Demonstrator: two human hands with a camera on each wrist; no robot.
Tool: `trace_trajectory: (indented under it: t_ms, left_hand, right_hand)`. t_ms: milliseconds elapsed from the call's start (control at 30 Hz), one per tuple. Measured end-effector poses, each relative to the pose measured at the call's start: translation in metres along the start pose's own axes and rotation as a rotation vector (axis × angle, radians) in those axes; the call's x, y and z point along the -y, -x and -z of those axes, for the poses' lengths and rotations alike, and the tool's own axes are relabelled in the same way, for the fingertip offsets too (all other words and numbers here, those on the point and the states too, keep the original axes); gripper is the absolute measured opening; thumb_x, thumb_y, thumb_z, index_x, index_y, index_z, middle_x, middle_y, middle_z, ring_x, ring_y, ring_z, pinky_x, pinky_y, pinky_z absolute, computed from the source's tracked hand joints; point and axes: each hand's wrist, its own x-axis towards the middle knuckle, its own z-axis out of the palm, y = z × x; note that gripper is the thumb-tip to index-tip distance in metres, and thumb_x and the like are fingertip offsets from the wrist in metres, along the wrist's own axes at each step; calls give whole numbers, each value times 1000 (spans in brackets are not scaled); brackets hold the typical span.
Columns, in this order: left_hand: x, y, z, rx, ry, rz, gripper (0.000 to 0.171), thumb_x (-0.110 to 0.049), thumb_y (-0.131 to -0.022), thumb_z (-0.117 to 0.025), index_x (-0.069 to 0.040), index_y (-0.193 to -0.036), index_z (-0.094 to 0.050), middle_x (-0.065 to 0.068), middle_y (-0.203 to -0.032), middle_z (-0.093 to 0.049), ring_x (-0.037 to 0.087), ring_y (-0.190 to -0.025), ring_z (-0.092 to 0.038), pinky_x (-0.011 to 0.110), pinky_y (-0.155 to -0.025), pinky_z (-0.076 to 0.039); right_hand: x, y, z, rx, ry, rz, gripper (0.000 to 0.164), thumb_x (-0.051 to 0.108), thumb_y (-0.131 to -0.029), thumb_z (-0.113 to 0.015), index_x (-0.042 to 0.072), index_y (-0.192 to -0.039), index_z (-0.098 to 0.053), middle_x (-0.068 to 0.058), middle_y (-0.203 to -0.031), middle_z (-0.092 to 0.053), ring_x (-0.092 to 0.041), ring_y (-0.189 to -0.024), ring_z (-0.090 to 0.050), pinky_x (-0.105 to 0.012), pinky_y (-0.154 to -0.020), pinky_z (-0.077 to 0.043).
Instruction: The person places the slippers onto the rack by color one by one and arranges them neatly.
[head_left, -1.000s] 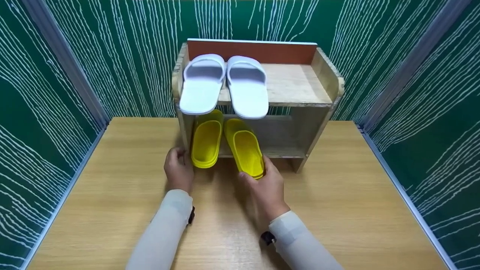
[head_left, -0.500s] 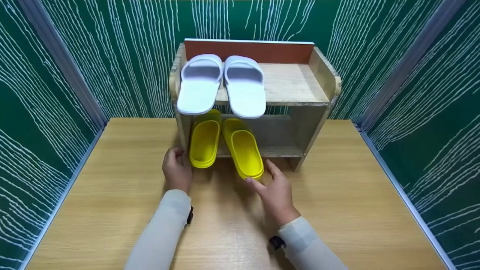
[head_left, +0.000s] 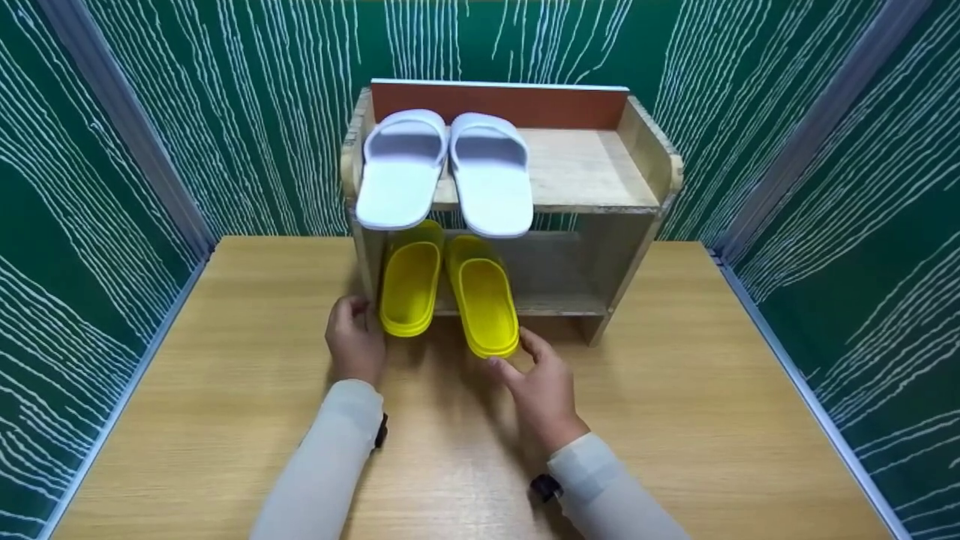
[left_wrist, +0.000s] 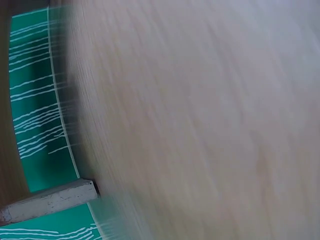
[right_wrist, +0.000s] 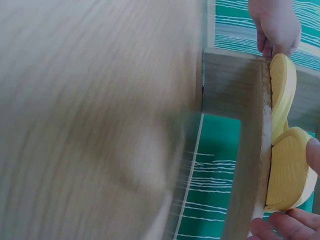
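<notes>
A wooden shoe rack [head_left: 592, 207] stands on the table with a pair of white slippers [head_left: 493, 191] on its top shelf. Below them, two yellow slippers rest on the lower shelf, heels jutting out over the front edge. With bent fingers, my left hand [head_left: 356, 341] holds the rack's left side panel near the left yellow slipper [head_left: 409, 292]. At the right yellow slipper [head_left: 487, 307], my right hand [head_left: 547, 394] touches the heel with the thumb and the right side with loosely extended fingers. The right wrist view shows these fingers [right_wrist: 287, 225] beside the slipper's underside.
The wooden table [head_left: 697, 420] extends in front of and beside the rack. Green walls with white lines [head_left: 285, 112] enclose it at the back and sides, joined by grey corner posts [head_left: 810, 124]. The left wrist view is mostly blurred wood.
The right hand loosened from the right yellow slipper and drew back right, then came back to its heel. That heel has swung slightly left, straightening the slipper. The left hand stays at the rack.
</notes>
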Motion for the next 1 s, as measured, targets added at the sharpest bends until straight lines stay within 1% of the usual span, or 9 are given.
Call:
trace_trajectory:
  t_ms: [133, 233, 267, 500, 567, 800, 1000]
  left_hand:
    - [-2, 0, 2, 34, 1, 35, 4, -1, -102, -65, 0, -106, -64, 16, -104, -66, 30, -103, -64, 42, -92, -55]
    - [-4, -1, 3, 61, 1, 75, 6, -3, -104, -63, -1, -109, -63, 15, -107, -64, 28, -104, -63, 40, -92, -55]
    - [-3, -1, 3, 60, 0, 77, 6, -3, -104, -63, 0, -109, -63, 15, -107, -64, 28, -104, -63, 40, -92, -54]
    - [-3, -2, 5, 61, -2, 75, 6, -3, -103, -64, 1, -107, -64, 16, -104, -65, 31, -102, -63, 44, -92, -54]
    - [-3, -2, 5, 53, -5, 64, 6, -3, -102, -65, 1, -106, -64, 17, -103, -65, 32, -101, -63, 44, -91, -54]
    - [-2, -2, 4, 49, -5, 41, 5, -3, -101, -66, 1, -103, -63, 17, -100, -65, 32, -98, -63, 45, -91, -53]
    - [-1, -2, 4, 51, 1, 34, 6, -2, -101, -66, 2, -103, -63, 17, -99, -65, 32, -97, -63, 45, -89, -53]
  right_hand:
    - [3, -2, -5, -5, -20, 13, 67, 26, -85, -91, 6, -143, -64, -12, -142, -67, -31, -137, -60, -49, -116, -46]
    - [5, -4, -8, -7, -27, 26, 63, 23, -84, -91, 7, -140, -66, -11, -139, -69, -30, -135, -61, -49, -116, -46]
    - [6, -5, -9, -6, -23, 26, 63, 23, -84, -91, 8, -140, -66, -11, -139, -69, -30, -135, -62, -49, -116, -47]
    - [14, -15, -13, 20, -22, 42, 63, 21, -85, -90, 5, -141, -65, -10, -136, -71, -32, -131, -64, -49, -114, -49]
    - [15, -17, -13, 28, -16, 37, 64, 22, -86, -90, 5, -142, -64, -10, -137, -70, -32, -132, -63, -49, -114, -48]
    - [15, -22, -14, 58, -6, 18, 64, 25, -89, -88, 7, -144, -63, -7, -138, -69, -30, -132, -62, -46, -116, -47]
    - [15, -25, -15, 71, -14, 13, 63, 25, -90, -86, 8, -145, -62, -7, -136, -69, -34, -132, -61, -49, -116, -46]
